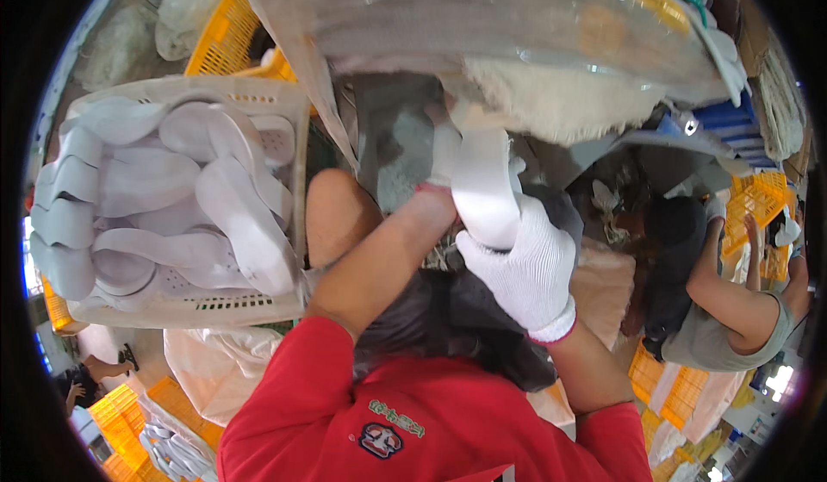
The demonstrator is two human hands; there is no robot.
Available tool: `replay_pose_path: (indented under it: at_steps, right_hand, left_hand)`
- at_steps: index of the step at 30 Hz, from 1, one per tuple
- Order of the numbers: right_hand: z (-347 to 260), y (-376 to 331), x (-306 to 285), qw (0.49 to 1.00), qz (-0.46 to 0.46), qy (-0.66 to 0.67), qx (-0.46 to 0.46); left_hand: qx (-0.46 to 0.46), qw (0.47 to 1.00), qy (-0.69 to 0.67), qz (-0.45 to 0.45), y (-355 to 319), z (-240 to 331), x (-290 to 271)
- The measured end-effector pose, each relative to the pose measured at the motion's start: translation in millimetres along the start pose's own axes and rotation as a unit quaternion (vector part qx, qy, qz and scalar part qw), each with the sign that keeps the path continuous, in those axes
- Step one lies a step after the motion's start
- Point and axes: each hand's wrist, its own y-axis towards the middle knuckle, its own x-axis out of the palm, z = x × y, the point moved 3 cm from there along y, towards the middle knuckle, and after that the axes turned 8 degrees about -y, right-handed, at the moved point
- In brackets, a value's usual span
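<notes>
A white foam clog (484, 180) stands on end before my lap, its smooth side facing me. My right hand (524, 267), in a white knit glove, is closed around its lower end, with the thumb toward the left. Beside the clog's upper left edge is my left hand (443, 156), also gloved; its fingers are blurred and partly behind the clog, so their grip is hidden. At the left, a whitish plastic basket (301, 180) is heaped with similar pale clogs (245, 223), some with small holes.
Clear plastic sheeting (482, 17) hangs over the far side, above a fluffy cream cloth (560, 103). Yellow crates (226, 34) stand behind the basket. Another person (732, 310) works close at the right near a yellow crate (749, 206). More clogs (172, 447) lie at lower left.
</notes>
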Motion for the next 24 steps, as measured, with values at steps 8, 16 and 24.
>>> replay_pose_path:
  at_steps: [8, 16, 24]
  right_hand:
    - [19.8, 35.8, 20.0, 0.995, 0.004, 0.058, 0.080]
    - [16.5, 67.4, 34.7, 1.000, -0.013, 0.008, -0.025]
    - [4.0, -8.9, 24.6, 0.991, -0.093, -0.055, 0.084]
  left_hand:
    - [-0.052, 0.969, 0.241, -0.035, 2.1, 13.8, -10.4]
    - [0.164, 0.962, 0.209, 0.066, -25.2, -5.3, -1.5]
    - [-0.070, 0.968, 0.242, 0.018, 32.3, -48.3, -64.3]
